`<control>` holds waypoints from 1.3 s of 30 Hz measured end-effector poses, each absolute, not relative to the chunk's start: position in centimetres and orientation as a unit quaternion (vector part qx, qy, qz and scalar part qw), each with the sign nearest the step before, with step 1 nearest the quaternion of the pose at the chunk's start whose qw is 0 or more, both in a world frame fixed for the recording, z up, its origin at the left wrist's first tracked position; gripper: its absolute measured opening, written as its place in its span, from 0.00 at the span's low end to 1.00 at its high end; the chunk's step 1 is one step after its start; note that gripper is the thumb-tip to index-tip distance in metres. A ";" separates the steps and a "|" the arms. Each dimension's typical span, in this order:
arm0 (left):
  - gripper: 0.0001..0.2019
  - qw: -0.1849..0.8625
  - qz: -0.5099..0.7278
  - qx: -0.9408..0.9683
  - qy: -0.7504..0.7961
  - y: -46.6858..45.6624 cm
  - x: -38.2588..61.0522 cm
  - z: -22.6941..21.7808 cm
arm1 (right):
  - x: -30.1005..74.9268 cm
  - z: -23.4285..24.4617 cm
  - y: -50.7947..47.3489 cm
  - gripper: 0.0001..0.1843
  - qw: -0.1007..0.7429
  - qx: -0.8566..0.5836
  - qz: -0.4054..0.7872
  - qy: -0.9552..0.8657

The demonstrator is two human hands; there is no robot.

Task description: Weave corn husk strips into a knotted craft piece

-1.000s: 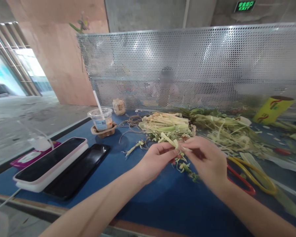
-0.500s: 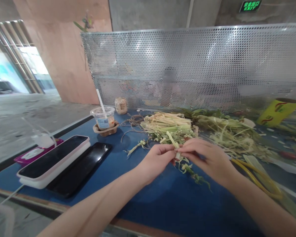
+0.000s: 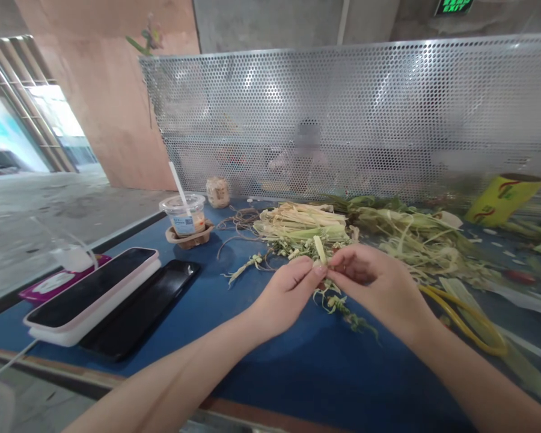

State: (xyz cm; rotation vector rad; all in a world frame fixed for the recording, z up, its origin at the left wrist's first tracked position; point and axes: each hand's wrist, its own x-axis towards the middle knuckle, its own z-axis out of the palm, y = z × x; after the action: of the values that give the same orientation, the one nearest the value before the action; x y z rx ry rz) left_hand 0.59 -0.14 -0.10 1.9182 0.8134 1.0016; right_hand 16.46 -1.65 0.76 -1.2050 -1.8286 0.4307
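My left hand (image 3: 285,296) pinches a pale green plant strip (image 3: 320,248) whose end sticks up above the fingers; it looks like corn husk. My right hand (image 3: 373,282) meets the left at the same spot, thumb and forefinger pressed together on the strip's base, the other fingers curled. Below the fingertips a green sprig (image 3: 351,314) with frayed pale ends trails toward the lower right. Just behind the hands lies a bundle of pale husk strips (image 3: 300,222) with small green buds at its front. The fingers hide the spot where strip and sprig meet.
To the left are a black phone (image 3: 146,310), another phone (image 3: 94,288) on a white box, and a plastic cup (image 3: 183,218) with a straw. Loose husks (image 3: 415,240), a yellow loop (image 3: 471,325) and a yellow roll (image 3: 502,201) lie right. A perforated metal screen (image 3: 270,96) stands behind.
The strip now stands more upright and shows less length above my fingers. My right fingers have lifted and curled more. The whole view has shifted slightly.
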 end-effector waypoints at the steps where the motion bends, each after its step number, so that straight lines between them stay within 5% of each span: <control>1: 0.17 0.400 0.395 0.763 0.319 -0.2 0.6 -0.1 | 16.5 0.9 -1.6 0.09 0.442 -0.467 0.180 -0.745; 4: 0.16 0.409 0.381 0.771 0.304 -0.5 0.8 0.0 | 16.7 1.3 -1.6 0.16 0.436 -0.410 0.163 -0.784; 14: 0.15 0.414 0.382 0.776 0.282 -0.9 0.6 0.5 | 17.6 2.2 -2.3 0.16 0.398 -0.261 0.110 -0.872; 20: 0.13 0.430 0.399 0.758 0.285 -0.4 0.3 0.3 | 17.5 2.5 -2.2 0.15 0.410 -0.253 -0.014 -0.876; 33: 0.16 0.443 0.451 0.708 0.315 -0.4 0.4 0.6 | 17.5 2.3 -2.7 0.10 0.358 -0.250 -0.068 -0.897; 39: 0.15 0.493 0.446 0.678 0.313 -0.3 0.5 0.3 | 17.0 2.1 -2.7 0.07 0.426 -0.319 -0.062 -0.845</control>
State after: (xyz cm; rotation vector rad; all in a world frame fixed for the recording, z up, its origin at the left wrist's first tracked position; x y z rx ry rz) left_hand 0.49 -0.33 0.30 1.6456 0.7603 1.0821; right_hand 16.96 -2.68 2.09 -0.7962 -2.1110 -0.1558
